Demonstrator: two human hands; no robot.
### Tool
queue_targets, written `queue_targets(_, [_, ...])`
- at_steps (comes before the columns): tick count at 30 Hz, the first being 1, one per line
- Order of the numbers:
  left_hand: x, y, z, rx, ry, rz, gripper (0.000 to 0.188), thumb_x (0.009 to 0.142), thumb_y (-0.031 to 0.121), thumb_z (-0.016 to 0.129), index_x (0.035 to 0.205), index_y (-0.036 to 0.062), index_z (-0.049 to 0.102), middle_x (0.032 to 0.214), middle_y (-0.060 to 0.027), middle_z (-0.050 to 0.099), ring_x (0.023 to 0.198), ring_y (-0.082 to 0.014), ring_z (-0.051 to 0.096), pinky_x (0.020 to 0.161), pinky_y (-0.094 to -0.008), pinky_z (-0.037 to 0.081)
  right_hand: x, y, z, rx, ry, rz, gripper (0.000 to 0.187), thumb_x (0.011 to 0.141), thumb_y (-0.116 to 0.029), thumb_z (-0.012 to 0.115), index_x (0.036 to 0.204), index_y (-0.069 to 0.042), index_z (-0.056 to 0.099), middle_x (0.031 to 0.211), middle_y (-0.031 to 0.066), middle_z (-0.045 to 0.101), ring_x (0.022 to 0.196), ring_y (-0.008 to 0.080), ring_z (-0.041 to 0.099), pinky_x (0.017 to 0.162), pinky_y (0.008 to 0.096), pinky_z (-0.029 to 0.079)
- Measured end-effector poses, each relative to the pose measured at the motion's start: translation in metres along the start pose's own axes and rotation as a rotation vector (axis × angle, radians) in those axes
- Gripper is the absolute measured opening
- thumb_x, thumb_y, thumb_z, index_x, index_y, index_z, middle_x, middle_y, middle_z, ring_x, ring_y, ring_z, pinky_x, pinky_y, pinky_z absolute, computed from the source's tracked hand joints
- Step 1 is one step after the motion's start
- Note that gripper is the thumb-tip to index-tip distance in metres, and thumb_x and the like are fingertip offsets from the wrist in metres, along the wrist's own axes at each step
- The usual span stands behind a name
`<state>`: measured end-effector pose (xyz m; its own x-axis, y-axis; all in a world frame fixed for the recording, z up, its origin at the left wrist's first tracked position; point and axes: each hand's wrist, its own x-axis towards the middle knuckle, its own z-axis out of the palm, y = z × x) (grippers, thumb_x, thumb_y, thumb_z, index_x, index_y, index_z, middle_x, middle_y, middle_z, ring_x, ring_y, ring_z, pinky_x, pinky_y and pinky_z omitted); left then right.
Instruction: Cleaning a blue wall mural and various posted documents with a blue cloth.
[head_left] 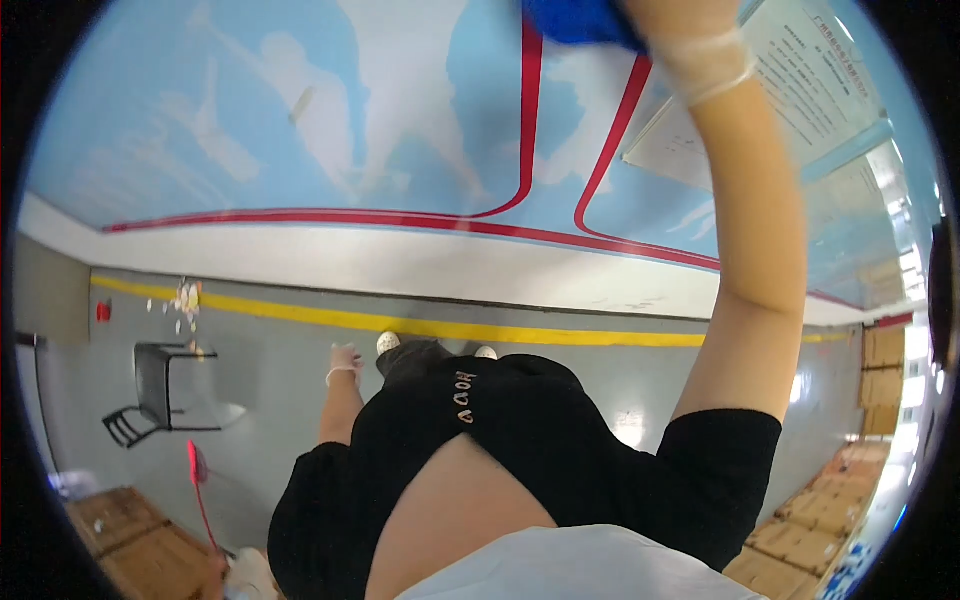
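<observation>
The right arm (752,220) reaches up and forward, bent slightly at the elbow, to the painted wall (420,110). Its gloved right hand (690,22) is at the top edge of the view, touching a blue cloth (585,20), which lies at the wall over the upper ends of the red stripes (532,105). The fingers are cut off, so I cannot tell whether they grip the cloth or press it flat. The left arm hangs low beside the body, its gloved left hand (345,360) above the grey floor (270,390), too small to tell whether open or closed.
</observation>
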<state>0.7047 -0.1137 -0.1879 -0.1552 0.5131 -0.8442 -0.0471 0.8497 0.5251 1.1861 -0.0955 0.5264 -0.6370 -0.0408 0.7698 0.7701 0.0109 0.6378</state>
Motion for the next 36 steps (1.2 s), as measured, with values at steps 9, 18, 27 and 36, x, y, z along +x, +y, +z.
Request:
queue_targets(9, [0.008,-0.01,-0.021,0.906,-0.033,0.307,0.041,0.104,0.028,0.048,0.14,0.0104,0.04,0.108,-0.0226,0.068,0.079,-0.0339,0.067,0.09,-0.0556,0.044,-0.198,-0.108,-0.073,0.168,-0.757,-0.249,0.024,0.088,-0.022,0.065,0.11,-0.029,0.072,0.123,-0.0052,0.056,0.1,0.0147,0.058,0.078,0.0286,0.048])
queue_targets(18, [-0.007,0.012,-0.038,0.179,0.176,0.209,0.037,0.103,0.03,0.047,0.139,0.018,0.045,0.104,-0.021,0.066,0.068,-0.03,0.064,0.062,-0.0488,0.051,-0.094,-0.016,-0.071,0.05,-0.366,0.165,0.026,0.082,-0.01,0.062,0.107,-0.012,0.071,0.116,0.0125,0.064,0.099,0.0342,0.06,0.084,0.0454,0.047])
queue_targets(27, [-0.021,0.047,0.005,0.706,0.057,0.553,0.043,0.101,0.022,0.045,0.141,0.0086,0.043,0.084,-0.0144,0.067,0.06,-0.0217,0.063,0.056,-0.0386,0.052,-0.175,-0.131,-0.053,0.098,-0.566,0.305,0.042,0.08,-0.006,0.061,0.119,-0.021,0.067,0.121,0.0046,0.058,0.095,0.0278,0.06,0.077,0.0413,0.051])
queue_targets(36, [-0.067,-0.087,-0.016,0.887,-0.411,0.472,0.047,0.091,0.019,0.058,0.135,0.0055,0.052,0.08,-0.0107,0.067,0.061,-0.019,0.063,0.055,-0.0358,0.051,-0.297,-0.26,-0.136,0.372,-1.311,0.666,0.037,0.078,-0.005,0.063,0.111,-0.02,0.071,0.126,0.0062,0.061,0.111,0.0285,0.058,0.088,0.044,0.05])
